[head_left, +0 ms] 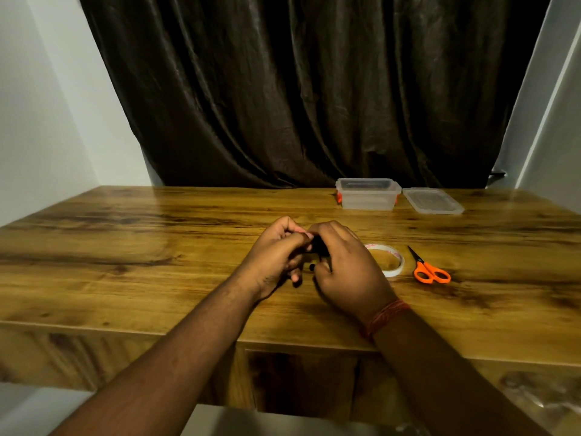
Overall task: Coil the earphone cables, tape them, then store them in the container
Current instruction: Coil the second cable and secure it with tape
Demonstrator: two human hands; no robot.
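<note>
The dark brown pleated curtain [301,89] hangs behind my broad wooden table with its streaked grain [125,247], filling most of the far wall

On the far right part of the table sits the clear plastic rectangular container with orange latches [367,195], open at the top, and just beside it on its right lies its flat clear plastic lid [433,200], apart from the box

My left hand [276,256] and my right hand [345,269] meet over the middle of the table, fingers curled toward each other. Both close around the black earphone cable bundle [320,247], which is mostly hidden between my fingers; only a dark patch and one small black tip below it show. I cannot tell how tidy the coil is. A red thread band [385,316] wraps my right wrist

Just behind my right hand lies the white roll of clear tape [391,261], flat on the wood and partly covered by my knuckles. Near it to the right rest the small orange-handled scissors [429,269], blades shut and pointing away from me
</note>
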